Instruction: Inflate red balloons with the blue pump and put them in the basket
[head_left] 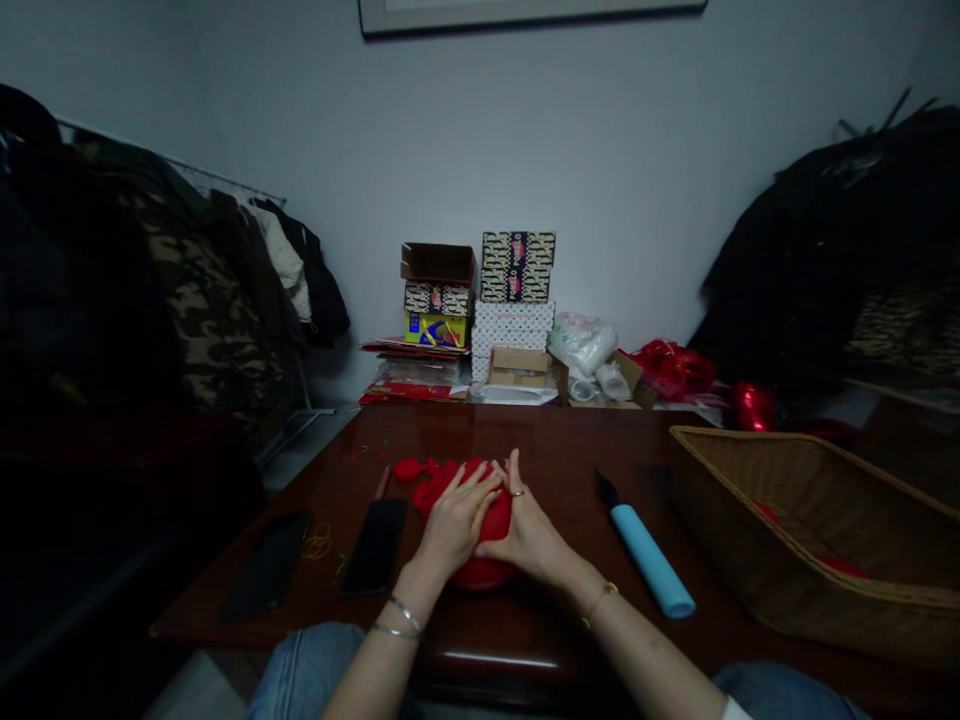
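Observation:
Between my two hands, close to the table's near edge, is a rounded red balloon that is partly covered. My left hand lies over its left side with the fingers stretched forward. On the right, my right hand curves round it, thumb toward me and fingers pointing up and away. The fingertips of both hands come close together on top. More red balloon parts stick out beyond my left hand, with a small bulb-shaped red piece at the far left. Whether these are all joined is hidden.
A light-blue balloon pump with a black nozzle lies right of my hands. Further right stands a wicker basket holding something red. Two dark phones and a tangle of yellowish rubber bands lie left. Stacked boxes stand behind the table.

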